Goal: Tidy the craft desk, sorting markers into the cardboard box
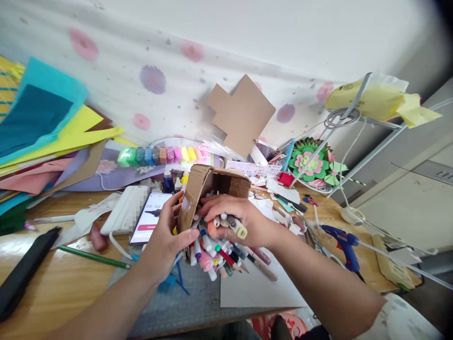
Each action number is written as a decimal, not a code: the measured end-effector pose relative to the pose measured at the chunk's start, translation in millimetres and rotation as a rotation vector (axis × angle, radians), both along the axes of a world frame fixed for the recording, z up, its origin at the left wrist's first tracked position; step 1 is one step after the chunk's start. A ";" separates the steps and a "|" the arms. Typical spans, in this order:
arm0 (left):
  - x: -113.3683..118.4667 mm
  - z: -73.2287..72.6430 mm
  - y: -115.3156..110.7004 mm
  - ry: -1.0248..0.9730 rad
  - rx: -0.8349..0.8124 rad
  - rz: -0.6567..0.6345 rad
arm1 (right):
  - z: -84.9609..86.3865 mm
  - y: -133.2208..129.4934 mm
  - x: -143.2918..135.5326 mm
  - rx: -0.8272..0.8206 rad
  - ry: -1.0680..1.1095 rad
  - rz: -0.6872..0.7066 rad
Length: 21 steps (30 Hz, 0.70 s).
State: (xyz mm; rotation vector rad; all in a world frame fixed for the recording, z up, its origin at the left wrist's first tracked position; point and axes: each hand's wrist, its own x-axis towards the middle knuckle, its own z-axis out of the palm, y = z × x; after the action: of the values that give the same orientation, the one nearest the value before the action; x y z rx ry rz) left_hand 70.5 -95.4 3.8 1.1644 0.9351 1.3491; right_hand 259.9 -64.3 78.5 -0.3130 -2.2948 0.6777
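Note:
A brown cardboard box [194,186] is tipped over the desk, its open end facing me. My left hand [164,238] is closed on the box's left side, the thumb lying over its near edge. Many markers and pencils [212,252] stick out of the opening in a thick bundle, pointing down toward me. My right hand [240,212] reaches across the opening from the right, fingers curled over several markers at the top of the bundle. Its fingertips are partly hidden among them. A sheet of white paper [260,290] lies below the bundle, on a grey cutting mat [148,302].
A phone [150,222] showing a timer lies left of the box. A green pencil [94,256] and a black case [26,271] are further left. On the right are scissors [323,245] and a blue glue gun [343,245]. Coloured clay packs [163,155] line the back.

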 end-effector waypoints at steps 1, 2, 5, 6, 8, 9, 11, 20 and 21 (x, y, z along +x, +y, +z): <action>-0.6 -0.7 0.6 0.008 0.004 0.002 | 1.1 -0.6 3.8 0.010 -0.084 -0.006; -1.0 -1.1 1.1 0.016 0.003 0.008 | 3.9 -2.2 8.5 0.016 -0.164 -0.018; -1.5 -1.0 1.7 0.013 -0.014 0.023 | 18.6 -9.9 25.7 0.024 -0.362 -0.090; -1.5 -0.6 1.6 0.010 -0.022 0.025 | 24.2 -12.7 31.4 0.028 -0.400 -0.104; -1.5 -0.2 1.3 0.011 -0.029 0.030 | 33.7 -17.3 40.6 0.027 -0.447 -0.100; -1.6 -0.3 1.2 0.019 -0.028 0.035 | 37.1 -18.9 43.4 0.019 -0.450 -0.077; -1.7 -1.3 1.4 0.039 -0.013 0.044 | 40.5 -20.1 43.9 0.014 -0.380 -0.035; -1.8 -5.7 3.1 0.082 0.051 0.014 | 27.8 0.3 7.3 0.226 -0.576 -0.021; -2.0 -5.7 3.3 0.089 0.051 0.017 | 29.0 1.4 6.1 0.238 -0.631 -0.041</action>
State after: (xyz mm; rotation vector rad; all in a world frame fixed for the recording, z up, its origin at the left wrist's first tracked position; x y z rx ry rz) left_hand 68.5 -92.1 -1.8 1.2668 0.9806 1.3508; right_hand 266.0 -62.9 107.5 -0.5135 -2.9206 0.2969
